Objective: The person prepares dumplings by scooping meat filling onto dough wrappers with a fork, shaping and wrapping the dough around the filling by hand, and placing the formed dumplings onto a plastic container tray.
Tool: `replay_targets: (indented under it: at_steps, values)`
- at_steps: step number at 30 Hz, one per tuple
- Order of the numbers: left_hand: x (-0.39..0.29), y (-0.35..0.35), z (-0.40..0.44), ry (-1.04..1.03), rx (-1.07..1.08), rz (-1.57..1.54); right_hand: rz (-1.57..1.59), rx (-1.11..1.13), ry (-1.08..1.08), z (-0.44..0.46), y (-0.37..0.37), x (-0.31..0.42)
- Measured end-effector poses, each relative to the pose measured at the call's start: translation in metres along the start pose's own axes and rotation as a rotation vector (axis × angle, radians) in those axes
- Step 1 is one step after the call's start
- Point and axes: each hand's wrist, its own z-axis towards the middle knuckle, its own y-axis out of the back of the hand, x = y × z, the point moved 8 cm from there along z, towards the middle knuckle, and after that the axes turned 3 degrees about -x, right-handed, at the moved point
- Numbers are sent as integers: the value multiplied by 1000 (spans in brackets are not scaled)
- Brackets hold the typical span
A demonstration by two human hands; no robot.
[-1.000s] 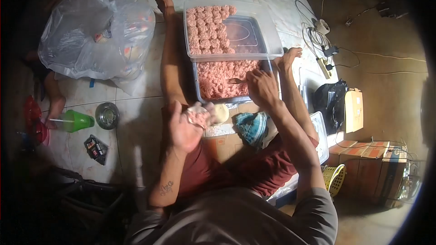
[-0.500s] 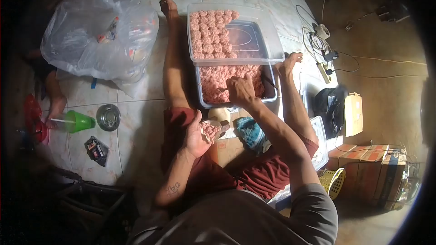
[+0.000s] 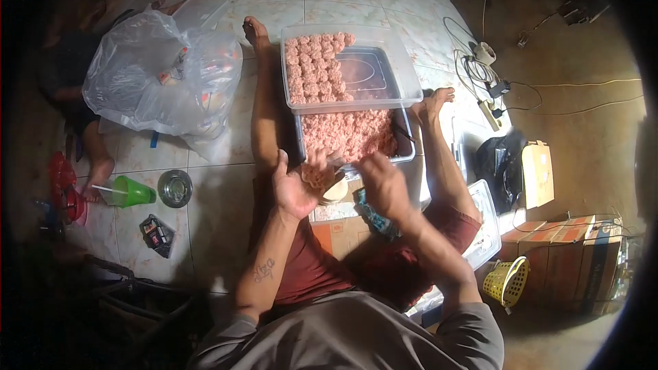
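My left hand [image 3: 296,192] is palm up with its fingers curled under a round dough wrapper [image 3: 317,177] that carries pink minced meat. Just right of it, my right hand [image 3: 385,183], slightly blurred, is closed on a thin utensil whose head reaches over the wrapper with meat on it; its exact kind is unclear. Beneath both hands lies a stack of pale round wrappers [image 3: 336,193]. Beyond them stands a tub [image 3: 299,138] full of pink minced meat [image 3: 349,130]. A clear plastic container [image 3: 410,92] holding rows of meat-filled pieces [image 3: 314,68] rests at the tub's far side.
On the left are a large plastic bag [image 3: 147,89], a green cup [image 3: 133,192], a glass ashtray [image 3: 175,188] and another person's foot [image 3: 101,170]. To the right are cables [image 3: 473,65], a black bag [image 3: 499,168], cardboard boxes [image 3: 548,253] and a yellow basket [image 3: 506,281].
My right hand has come back from the minced meat in the tub toward my left hand, bringing meat on the utensil. The left hand still holds the wrapper, and the view has shifted slightly.
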Motion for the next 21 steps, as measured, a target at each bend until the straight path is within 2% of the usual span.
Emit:
replay_targets:
  at_steps: [2,4,6,7,8,9,10,11,12,14,16,17,21]
  values:
    - [1,-7,2,26,57,-57,-24,-7,95,-28,-27,8]
    - [0,3,-3,61,-65,-211,-62,41,90,-31,-20,10]
    - [-6,11,-11,-4,-98,-149,-55,231,-31,-26,-8,9]
    - [-15,20,-15,-61,-80,-97,-63,139,18,-24,6,13]
    - [-23,27,-16,-121,-55,-49,-59,143,21,-21,10,17]
    - [-18,10,-16,-52,108,-127,78,147,-121,-17,16,11]
    - [-14,6,-15,-57,112,-131,213,151,-264,-15,17,4]
    - [-5,10,-12,-66,15,-10,266,92,-196,-15,10,5]
    - [4,4,-10,-71,-83,115,209,184,-143,-18,-3,12]
    - [12,-6,-14,-32,-78,95,89,237,-190,-23,-15,10]
    - [-3,5,-16,-161,-112,-19,68,265,-225,-16,3,18]
    - [-13,17,-19,-228,-128,21,51,299,-270,-19,5,21]
    - [-9,18,-10,-250,-174,96,237,232,-285,-37,-35,24]
